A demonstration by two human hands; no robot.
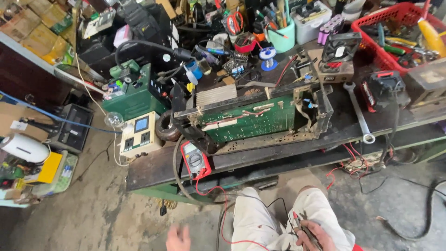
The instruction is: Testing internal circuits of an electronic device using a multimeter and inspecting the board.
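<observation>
Far left on the floor: a white roll [24, 148] and a yellow box [50, 167], out of the way. Next, on the bench [153, 169] edge, a cream socket box [141, 135] with a small screen, close to the green machine [134, 95] behind it. Near the front edge, a red multimeter [195, 160], face up, easy to read from the seat. From it, red and black leads [223, 218] hanging down to the lap. Low in view, the left hand [179, 239], fingers apart, holding nothing, only partly seen. In the middle of the bench, the open metal case with a long green circuit board [251, 122], tipped toward the seat so the parts show. Below, over the pale trousers, the right hand [312, 234], closed around the thin test probes [301, 227], red tip up. Further right, a long silver spanner [358, 114] lying flat, then a red and black battery pack [383, 90], then a red basket [371, 49] full of tools.
</observation>
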